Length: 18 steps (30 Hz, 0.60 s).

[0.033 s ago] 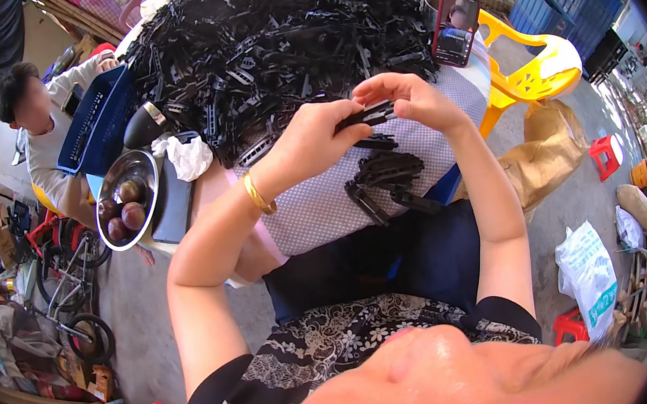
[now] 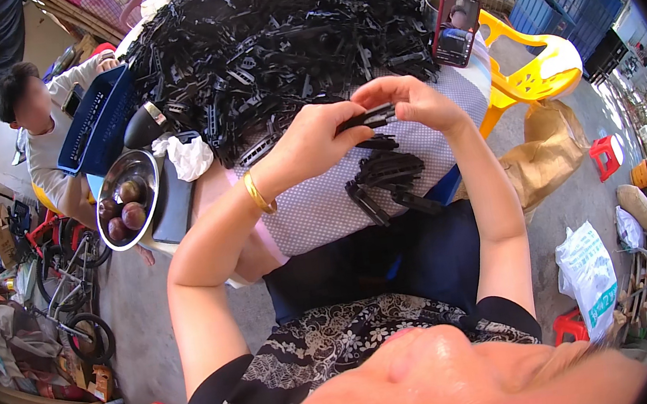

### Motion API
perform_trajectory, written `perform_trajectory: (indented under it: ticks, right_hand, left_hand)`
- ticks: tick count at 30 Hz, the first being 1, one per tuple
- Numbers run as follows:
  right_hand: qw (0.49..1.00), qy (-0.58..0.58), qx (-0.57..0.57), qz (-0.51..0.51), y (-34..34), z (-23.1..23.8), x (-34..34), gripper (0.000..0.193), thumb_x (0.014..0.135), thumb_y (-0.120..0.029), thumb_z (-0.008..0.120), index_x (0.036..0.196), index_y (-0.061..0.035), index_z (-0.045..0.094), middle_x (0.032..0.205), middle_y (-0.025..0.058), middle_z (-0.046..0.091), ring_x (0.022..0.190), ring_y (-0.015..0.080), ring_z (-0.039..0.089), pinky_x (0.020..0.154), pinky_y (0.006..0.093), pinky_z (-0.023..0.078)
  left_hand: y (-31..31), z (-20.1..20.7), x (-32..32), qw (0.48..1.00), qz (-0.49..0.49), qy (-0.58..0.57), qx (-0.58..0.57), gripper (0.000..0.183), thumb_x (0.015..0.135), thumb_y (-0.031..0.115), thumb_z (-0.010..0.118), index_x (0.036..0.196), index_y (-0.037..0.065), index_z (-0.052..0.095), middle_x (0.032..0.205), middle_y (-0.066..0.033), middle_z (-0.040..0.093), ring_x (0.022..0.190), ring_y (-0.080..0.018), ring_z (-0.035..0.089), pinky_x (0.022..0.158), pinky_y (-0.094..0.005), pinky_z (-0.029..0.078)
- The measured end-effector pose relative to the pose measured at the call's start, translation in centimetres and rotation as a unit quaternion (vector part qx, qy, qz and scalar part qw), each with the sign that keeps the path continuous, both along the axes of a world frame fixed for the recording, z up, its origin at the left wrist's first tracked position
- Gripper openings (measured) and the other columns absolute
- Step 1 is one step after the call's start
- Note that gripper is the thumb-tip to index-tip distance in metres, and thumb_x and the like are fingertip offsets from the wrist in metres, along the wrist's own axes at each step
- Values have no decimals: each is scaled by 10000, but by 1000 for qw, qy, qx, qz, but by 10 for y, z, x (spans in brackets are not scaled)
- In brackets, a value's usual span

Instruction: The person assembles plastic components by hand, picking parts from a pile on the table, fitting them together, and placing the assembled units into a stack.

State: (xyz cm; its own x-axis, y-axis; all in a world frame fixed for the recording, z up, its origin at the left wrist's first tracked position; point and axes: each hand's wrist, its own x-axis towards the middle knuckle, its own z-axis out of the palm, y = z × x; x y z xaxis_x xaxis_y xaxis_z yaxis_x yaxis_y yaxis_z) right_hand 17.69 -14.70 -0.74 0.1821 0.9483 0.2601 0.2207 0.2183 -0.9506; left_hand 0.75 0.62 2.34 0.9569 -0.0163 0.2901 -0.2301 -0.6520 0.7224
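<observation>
My left hand (image 2: 317,140) pinches a long, narrow black plastic piece (image 2: 364,119) between thumb and fingers, above the near part of the table. My right hand (image 2: 421,104) curls round the other end of the same piece, thumb and fingertips closing on it. A gold bangle (image 2: 258,192) circles my left wrist. Just beyond both hands rises a large heap of similar black plastic pieces (image 2: 271,39). Below my hands a small cluster of black pieces (image 2: 388,171) lies on the dotted cloth (image 2: 309,220) near the table edge.
At the left stand a metal bowl (image 2: 154,192) of round dark fruit, crumpled white tissue (image 2: 189,157) and a blue basket (image 2: 99,116), with another person (image 2: 51,155) beyond. A propped phone (image 2: 454,24) stands at the right, near a yellow chair (image 2: 537,67) and brown sack (image 2: 544,155).
The fingers of my right hand have shifted very slightly on the black plastic piece. All else looks unchanged.
</observation>
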Motion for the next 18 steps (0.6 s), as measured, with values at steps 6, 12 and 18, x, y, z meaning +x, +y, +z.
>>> perform_trajectory:
  ticks: [6,12,18]
  right_hand:
    - [995,93,-33,-4,8,7,14,453,868,-320,632,1171,9,562,1084,130,628,949,182,621,812,306,505]
    - [854,-475,27,-210,40,-18,-14,393,753,-1,577,1144,-41,582,1198,155,537,1083,320,525,934,353,436]
    - [807,-538,-6,-244,38,-30,-9,188,761,-9,537,919,-47,633,1033,74,553,933,277,550,801,372,485]
  left_hand:
    - [-5,-7,-3,987,-128,83,49,293,780,209,696,999,17,661,804,-143,652,692,-241,620,679,-331,492]
    - [13,-17,23,987,-94,-105,74,146,820,131,627,934,56,680,892,-109,620,883,-282,571,830,-357,452]
    - [42,-42,57,919,126,-152,342,350,720,34,573,1053,114,649,1104,-115,537,1022,-301,481,879,-358,436]
